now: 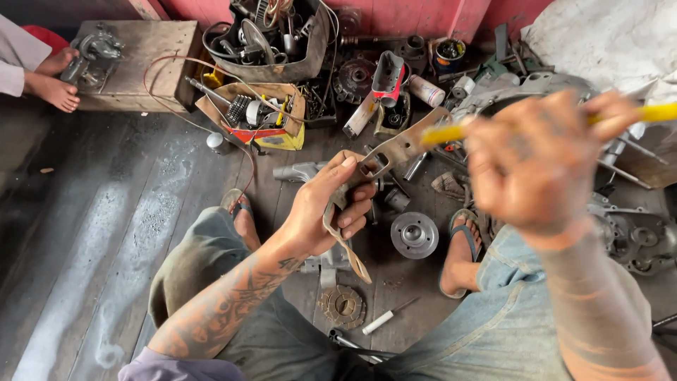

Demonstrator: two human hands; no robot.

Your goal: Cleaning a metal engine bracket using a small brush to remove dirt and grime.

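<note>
yellow-handled tool (656,113) in right hand (539,166), flat metal gasket (384,159) in left hand (328,208)

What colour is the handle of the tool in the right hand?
Yellow: the handle sticks out of the right hand, seen in the head view.

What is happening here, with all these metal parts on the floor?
A person sits on a wooden floor among engine parts. The left hand grips a thin, flat, brownish part shaped like a gasket. The right hand, blurred, holds a yellow-handled tool with its tip on that part. A round metal disc and a toothed ring lie between the person's feet. Another person's bare feet show at the top left.
</note>
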